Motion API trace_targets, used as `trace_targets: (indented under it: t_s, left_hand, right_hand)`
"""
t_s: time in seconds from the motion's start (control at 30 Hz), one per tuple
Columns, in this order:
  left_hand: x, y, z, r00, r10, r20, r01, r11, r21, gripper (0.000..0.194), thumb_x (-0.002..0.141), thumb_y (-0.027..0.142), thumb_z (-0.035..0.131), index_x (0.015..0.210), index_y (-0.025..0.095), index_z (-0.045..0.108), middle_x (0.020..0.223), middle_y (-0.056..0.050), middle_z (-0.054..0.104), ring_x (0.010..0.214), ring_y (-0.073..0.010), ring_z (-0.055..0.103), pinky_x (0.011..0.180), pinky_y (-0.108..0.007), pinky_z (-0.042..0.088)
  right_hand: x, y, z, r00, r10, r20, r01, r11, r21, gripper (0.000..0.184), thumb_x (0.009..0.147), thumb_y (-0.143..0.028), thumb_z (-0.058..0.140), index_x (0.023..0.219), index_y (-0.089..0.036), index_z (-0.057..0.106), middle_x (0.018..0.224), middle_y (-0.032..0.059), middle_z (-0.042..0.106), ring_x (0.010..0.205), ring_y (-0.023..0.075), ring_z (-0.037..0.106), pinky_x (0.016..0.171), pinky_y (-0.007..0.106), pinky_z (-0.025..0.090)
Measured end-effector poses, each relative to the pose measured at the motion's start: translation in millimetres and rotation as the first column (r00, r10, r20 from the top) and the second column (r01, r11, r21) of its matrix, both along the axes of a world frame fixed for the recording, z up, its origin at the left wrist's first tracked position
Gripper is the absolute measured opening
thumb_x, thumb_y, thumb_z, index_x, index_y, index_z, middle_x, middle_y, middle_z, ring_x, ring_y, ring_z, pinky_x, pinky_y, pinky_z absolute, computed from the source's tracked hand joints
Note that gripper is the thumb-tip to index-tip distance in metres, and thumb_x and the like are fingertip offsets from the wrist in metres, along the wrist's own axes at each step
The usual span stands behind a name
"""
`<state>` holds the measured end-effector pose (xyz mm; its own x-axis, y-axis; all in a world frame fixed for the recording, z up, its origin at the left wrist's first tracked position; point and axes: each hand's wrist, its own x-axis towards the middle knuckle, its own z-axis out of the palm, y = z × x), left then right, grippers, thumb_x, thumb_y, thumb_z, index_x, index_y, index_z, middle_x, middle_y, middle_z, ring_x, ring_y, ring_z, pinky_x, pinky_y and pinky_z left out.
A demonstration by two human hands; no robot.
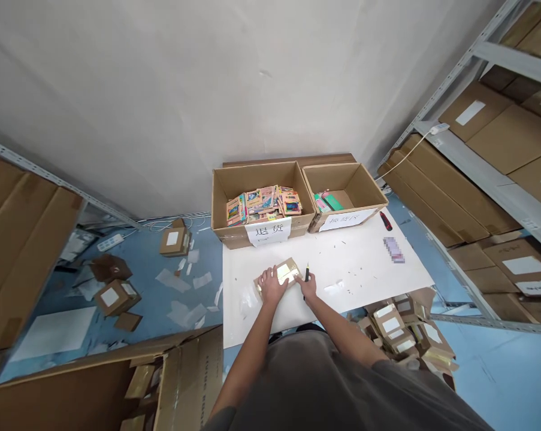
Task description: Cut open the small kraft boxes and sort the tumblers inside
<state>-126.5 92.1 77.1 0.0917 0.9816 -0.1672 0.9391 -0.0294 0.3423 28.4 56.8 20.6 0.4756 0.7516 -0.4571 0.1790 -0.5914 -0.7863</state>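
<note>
A small taped cardboard box (290,265) with a pale label lies on the white tabletop (315,263) in front of me. My left hand (271,286) rests on its left part, fingers stretched over the top. At the box's right side, my right hand (307,285) is closed around a black and yellow utility knife (307,273) that points up and away from me. Clear plastic or tape (248,299) lies beside the left hand.
Behind the work stand an open carton (234,237) of colourful packets and another carton (360,179) with a few items. A red cutter (386,221) lies at right. Shelves (513,173) flank the table; opened boxes (391,326) and scraps litter the floor.
</note>
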Motion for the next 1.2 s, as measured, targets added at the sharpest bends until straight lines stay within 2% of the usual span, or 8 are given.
trace_targets:
  t_s: [0.17, 0.3, 0.37, 0.47, 0.67, 0.77, 1.0, 1.2]
  left_hand:
    - [3, -28, 2.4, 0.999, -0.037, 0.022, 0.04, 0.988, -0.148, 0.068, 0.096, 0.042, 0.051, 0.156, 0.013, 0.038, 0.147, -0.02, 0.054, 0.13, -0.0339, 0.052, 0.102, -0.044, 0.045]
    - [-6, -27, -6.1, 0.986, -0.167, 0.003, 0.166, 0.977, -0.135, 0.068, 0.091, 0.029, 0.06, 0.155, 0.022, 0.041, 0.157, -0.017, 0.045, 0.141, -0.0347, 0.045, 0.106, -0.044, 0.043]
    - [-12, -17, -10.1, 0.926, -0.378, -0.005, 0.376, 0.922, -0.09, 0.072, 0.084, 0.022, 0.068, 0.152, 0.03, 0.045, 0.165, -0.013, 0.037, 0.15, -0.0373, 0.034, 0.112, -0.049, 0.039]
    - [-18, 0, -13.8, 0.705, -0.71, -0.004, 0.71, 0.705, 0.004, 0.06, 0.084, 0.013, 0.067, 0.14, 0.034, 0.058, 0.165, -0.008, 0.038, 0.157, -0.0363, 0.022, 0.118, -0.055, 0.032]
    - [-14, 16, -7.5, 0.559, -0.828, -0.049, 0.828, 0.555, 0.078, 0.03, 0.088, 0.01, 0.062, 0.113, 0.025, 0.067, 0.143, -0.009, 0.06, 0.155, -0.0341, 0.03, 0.117, -0.051, 0.035]
    - [-11, 14, -2.8, 0.594, -0.802, -0.067, 0.805, 0.592, 0.048, 0.029, 0.089, 0.009, 0.058, 0.116, 0.021, 0.064, 0.126, -0.012, 0.067, 0.145, -0.0312, 0.045, 0.118, -0.049, 0.034]
    - [-18, -10, -9.8, 0.871, -0.49, 0.022, 0.49, 0.871, 0.014, 0.058, 0.074, 0.015, 0.072, 0.13, 0.022, 0.057, 0.122, -0.011, 0.067, 0.123, -0.0306, 0.06, 0.123, -0.051, 0.029]
    - [-15, -18, -1.8, 0.929, -0.37, 0.007, 0.369, 0.927, -0.064, 0.057, 0.073, 0.024, 0.08, 0.127, 0.022, 0.062, 0.16, -0.015, 0.045, 0.151, -0.0372, 0.036, 0.123, -0.052, 0.028]
  right_hand:
    - [28, 80, 22.2, 0.974, 0.119, 0.193, -0.086, 0.982, -0.169, 0.066, 0.083, -0.057, 0.071, 0.135, -0.023, 0.049, 0.123, 0.0119, 0.072, 0.112, 0.0266, 0.07, 0.091, 0.033, 0.053]
    - [48, 95, 28.2, 0.949, 0.218, 0.228, -0.183, 0.969, -0.167, 0.067, 0.079, -0.054, 0.075, 0.133, -0.022, 0.051, 0.121, 0.0121, 0.073, 0.113, 0.0285, 0.07, 0.094, 0.035, 0.053]
    - [53, 74, 22.9, 0.963, 0.183, 0.2, -0.172, 0.983, -0.071, 0.061, 0.08, -0.054, 0.073, 0.129, -0.024, 0.053, 0.119, 0.0103, 0.074, 0.11, 0.028, 0.072, 0.093, 0.035, 0.054]
    - [49, 16, 3.7, 0.983, 0.148, 0.113, -0.152, 0.988, 0.028, 0.057, 0.074, -0.055, 0.077, 0.118, -0.025, 0.057, 0.11, 0.008, 0.077, 0.104, 0.03, 0.074, 0.088, 0.037, 0.056]
    - [25, -66, -21.1, 1.0, -0.001, 0.028, 0.002, 1.0, -0.027, 0.052, 0.072, -0.061, 0.074, 0.107, -0.025, 0.059, 0.098, 0.0077, 0.077, 0.095, 0.0326, 0.074, 0.082, 0.038, 0.057]
    - [22, -45, -12.9, 0.997, -0.005, 0.076, 0.007, 0.999, -0.035, 0.054, 0.07, -0.057, 0.076, 0.109, -0.023, 0.058, 0.091, 0.0057, 0.075, 0.087, 0.0296, 0.074, 0.078, 0.035, 0.056]
    - [14, 39, 17.5, 0.952, 0.218, 0.214, -0.202, 0.975, -0.095, 0.065, 0.068, -0.036, 0.082, 0.124, -0.025, 0.051, 0.086, 0.001, 0.071, 0.086, 0.0267, 0.073, 0.075, 0.031, 0.052]
    - [32, 27, 39.7, 0.965, 0.243, 0.097, -0.24, 0.97, -0.046, 0.035, 0.094, -0.053, 0.053, 0.115, -0.026, 0.047, 0.076, -0.0026, 0.067, 0.06, 0.0188, 0.067, 0.06, 0.027, 0.05]
